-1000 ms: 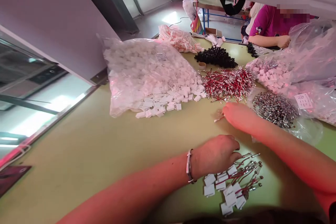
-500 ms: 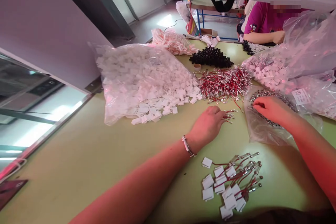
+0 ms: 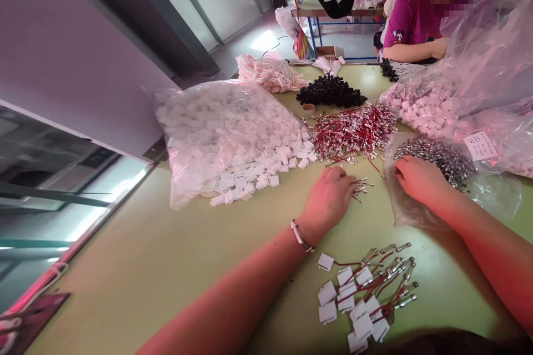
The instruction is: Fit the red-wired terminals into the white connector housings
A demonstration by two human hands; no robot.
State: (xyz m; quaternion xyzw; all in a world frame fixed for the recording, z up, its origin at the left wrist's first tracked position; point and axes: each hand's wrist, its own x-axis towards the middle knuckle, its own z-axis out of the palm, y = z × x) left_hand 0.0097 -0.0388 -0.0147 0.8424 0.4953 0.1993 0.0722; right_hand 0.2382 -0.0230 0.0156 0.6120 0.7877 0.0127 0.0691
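Observation:
My left hand (image 3: 331, 197) is closed round a small bunch of red wires (image 3: 361, 184), whose metal-tipped ends stick out to the right. At the mouth of a clear plastic bag, my right hand (image 3: 420, 177) has its fingers bent down by a pile of small glass fuses (image 3: 437, 158); its fingertips are mostly hidden, so I cannot make out what they hold. In front of me lies a group of red wires joined to white plastic housings (image 3: 362, 324), with glass fuses (image 3: 405, 302) at their other ends.
A big clear bag of white housings (image 3: 233, 133) spills onto the green table (image 3: 200, 266). Behind my hands are a heap of red wires (image 3: 353, 130) and black connectors (image 3: 331, 90). More bags (image 3: 499, 66) stand at right; a person in purple (image 3: 416, 28) sits across.
My right hand has shifted slightly left and lower at the bag, uncovering more of the fuse pile. My left hand keeps its hold on the red wires. The view has tilted a little.

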